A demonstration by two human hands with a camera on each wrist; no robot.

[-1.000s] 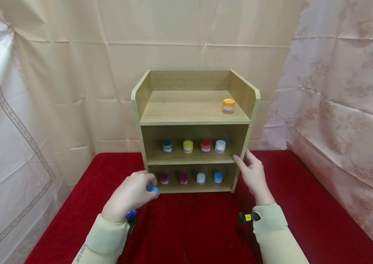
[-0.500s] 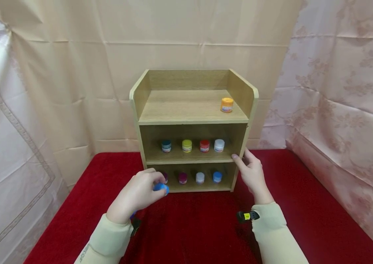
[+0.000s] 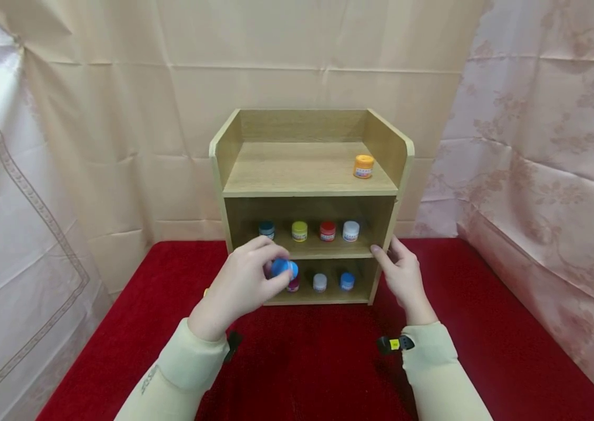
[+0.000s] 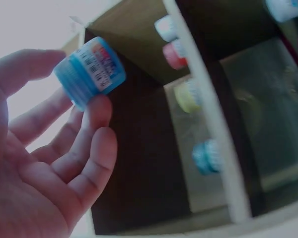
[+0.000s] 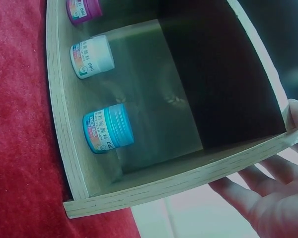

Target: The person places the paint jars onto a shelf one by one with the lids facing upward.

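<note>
My left hand (image 3: 244, 283) pinches a blue paint jar (image 3: 283, 268) between thumb and fingers, in front of a small wooden shelf unit (image 3: 302, 169). In the left wrist view the held jar (image 4: 92, 72) is tilted, its label showing. My right hand (image 3: 404, 280) grips the unit's right side panel, with the thumb at the front edge by the middle board and the fingers (image 5: 238, 193) around the outside. On the middle board stand a dark teal jar (image 3: 266, 229), a yellow jar (image 3: 299, 231), a red jar (image 3: 327, 231) and a white jar (image 3: 351, 231).
An orange jar (image 3: 363, 166) stands at the right of the top shelf. Below are a magenta jar (image 3: 293, 285), a white jar (image 3: 320, 283) and another blue jar (image 3: 346, 281); my left hand blocks the lower left compartment. Red cloth (image 3: 307, 362) covers the table, with curtains behind.
My left hand has moved right and upward with the blue jar, from beside the unit's lower left corner to in front of it. My right hand stays on the side panel.
</note>
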